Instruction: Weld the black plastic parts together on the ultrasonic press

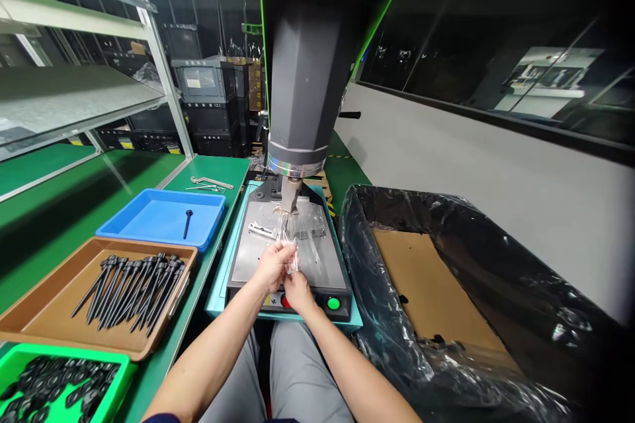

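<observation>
Clear plastic film hangs around the tip of the press's metal tool head and spreads over the grey metal base plate. My left hand is closed on a gathered part of this film, just below the tool tip. Close beside it, lower and to the right, my right hand has its fingers closed on the film's lower end. A small metal fixture lies on the plate left of the film. Whether anything is inside the film I cannot make out.
Left on the green bench are a brown tray of black rods, a blue tray holding one rod, a green tray of black parts, and a wrench. A green button is near my right hand. A black-lined bin stands right.
</observation>
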`<state>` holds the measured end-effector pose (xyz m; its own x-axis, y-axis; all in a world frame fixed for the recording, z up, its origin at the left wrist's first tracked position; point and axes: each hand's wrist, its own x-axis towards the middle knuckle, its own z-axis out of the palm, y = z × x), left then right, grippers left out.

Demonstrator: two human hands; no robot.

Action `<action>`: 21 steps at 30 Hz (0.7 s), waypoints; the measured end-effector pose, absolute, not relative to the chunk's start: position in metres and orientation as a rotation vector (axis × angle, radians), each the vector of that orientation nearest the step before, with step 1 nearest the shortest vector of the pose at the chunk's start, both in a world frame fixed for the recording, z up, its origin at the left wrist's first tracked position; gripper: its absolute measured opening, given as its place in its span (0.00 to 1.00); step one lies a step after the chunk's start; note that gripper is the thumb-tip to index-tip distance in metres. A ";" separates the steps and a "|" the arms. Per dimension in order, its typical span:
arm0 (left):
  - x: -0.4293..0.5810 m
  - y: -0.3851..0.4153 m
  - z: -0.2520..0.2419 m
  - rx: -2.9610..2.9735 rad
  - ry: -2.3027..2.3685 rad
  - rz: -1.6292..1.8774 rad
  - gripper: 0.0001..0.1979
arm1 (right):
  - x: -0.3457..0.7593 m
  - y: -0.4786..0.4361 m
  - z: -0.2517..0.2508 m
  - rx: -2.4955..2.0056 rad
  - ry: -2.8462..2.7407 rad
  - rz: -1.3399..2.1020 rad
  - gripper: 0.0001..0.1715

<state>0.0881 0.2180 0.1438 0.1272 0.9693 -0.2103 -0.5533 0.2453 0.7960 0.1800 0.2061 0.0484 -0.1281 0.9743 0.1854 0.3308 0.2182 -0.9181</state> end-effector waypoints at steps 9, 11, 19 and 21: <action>0.087 0.227 0.157 0.627 0.738 1.237 0.20 | 0.184 0.322 0.083 -1.309 -1.530 0.318 0.30; 0.085 0.230 0.159 0.653 0.728 1.240 0.19 | 0.184 0.338 0.095 -1.286 -1.566 0.320 0.29; 0.076 0.240 0.170 0.693 0.753 1.283 0.19 | 0.186 0.364 0.122 -1.258 -1.603 0.445 0.19; 0.074 0.240 0.171 0.682 0.753 1.289 0.19 | 0.186 0.362 0.124 -1.243 -1.596 0.442 0.18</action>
<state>0.0741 0.2404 0.1711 0.1144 0.9875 -0.1087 -0.5794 0.1552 0.8001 0.1864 0.3624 0.1238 0.0533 0.8719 0.4867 0.4972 0.3995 -0.7702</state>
